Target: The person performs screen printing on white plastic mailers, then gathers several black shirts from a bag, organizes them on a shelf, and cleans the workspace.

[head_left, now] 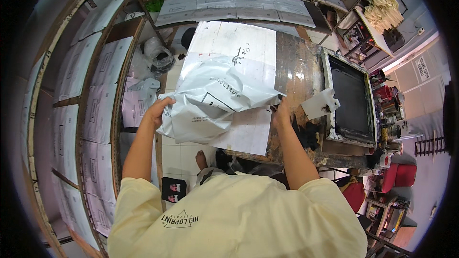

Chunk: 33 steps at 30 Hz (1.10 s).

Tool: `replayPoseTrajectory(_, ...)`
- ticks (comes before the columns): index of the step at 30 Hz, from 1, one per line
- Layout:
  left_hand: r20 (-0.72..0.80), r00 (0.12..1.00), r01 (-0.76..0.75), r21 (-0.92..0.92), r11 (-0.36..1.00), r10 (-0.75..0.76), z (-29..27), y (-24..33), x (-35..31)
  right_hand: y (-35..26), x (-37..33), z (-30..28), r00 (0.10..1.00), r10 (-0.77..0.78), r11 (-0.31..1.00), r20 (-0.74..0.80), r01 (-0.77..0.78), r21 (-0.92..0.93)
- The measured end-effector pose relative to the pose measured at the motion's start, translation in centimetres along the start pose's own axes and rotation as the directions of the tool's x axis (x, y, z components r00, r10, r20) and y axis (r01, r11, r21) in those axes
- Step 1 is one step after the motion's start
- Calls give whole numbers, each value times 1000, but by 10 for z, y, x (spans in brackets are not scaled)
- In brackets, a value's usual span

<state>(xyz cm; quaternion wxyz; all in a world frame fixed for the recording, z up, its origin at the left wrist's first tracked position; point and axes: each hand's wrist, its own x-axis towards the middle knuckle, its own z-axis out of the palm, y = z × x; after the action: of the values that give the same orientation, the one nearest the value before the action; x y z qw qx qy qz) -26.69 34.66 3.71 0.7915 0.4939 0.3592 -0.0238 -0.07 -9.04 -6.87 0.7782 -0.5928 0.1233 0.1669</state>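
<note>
Stretched between my two hands is a pale grey-white plastic mailer bag (205, 100) with dark print, crumpled and puffed in its middle. My left hand (160, 110) grips its left edge, fingers closed on the plastic. At the opposite corner my right hand (281, 107) pinches the bag, with dark marks on the fingertips. Under the bag lies a large white board (256, 57) with a few handwritten marks. It rests on a worn, stained wooden table (299, 57).
Right of the board are a framed printing screen (351, 98), a cut translucent plastic container (319, 104) and a black cloth (307, 134). Paint cans (389, 114) line the far right. Shelves of packed white parcels (100, 114) stand at left and behind. A folded black printed garment (173, 190) lies low at left.
</note>
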Motion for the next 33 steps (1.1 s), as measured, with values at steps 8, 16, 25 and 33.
replayPoseTrajectory(8, -101, 977, -100, 568, 817, 189, 34, 139, 20, -199, -75, 61, 921, -334, 870, 202, 384, -309)
replayPoseTrajectory(16, 139, 934, -244, 921, 305, 328, 164, 293, 15, -306, -253, 46, 760, -628, 768, 166, 640, -19)
replayPoseTrajectory(25, 323, 886, -418, 867, 272, 332, 235, 358, -17, -296, -269, 22, 787, -604, 797, 129, 602, 58)
replayPoseTrajectory(33, 315, 928, -373, 753, 542, 201, 100, 285, 86, -291, -277, 11, 782, -623, 782, 11, 622, 42)
